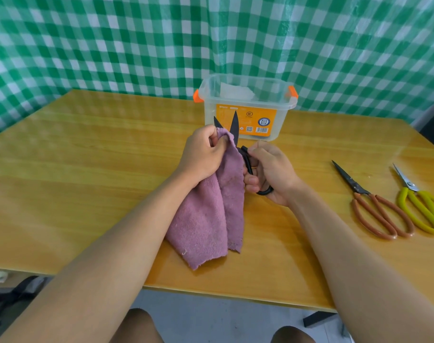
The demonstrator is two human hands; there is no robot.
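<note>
Black scissors [234, 125]: handles gripped in curled right hand [268, 172], held over table [87, 169] centre, blades parted, tips pointing away. Purple cloth [211, 219] pinched by left hand [203, 154] around one blade, remainder hanging. Behind: clear box [248, 105]. Far right: red-handled scissors [374, 206], yellow-handled scissors [421, 206], side by side.

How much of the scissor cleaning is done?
Nothing looks finished yet: no scissors plainly show in the clear box. Right now the left hand pinches the purple cloth against the open blades of the black scissors, while the right hand grips their handles. The brown-handled scissors and yellow-handled scissors lie waiting on the table, probably next.
</note>
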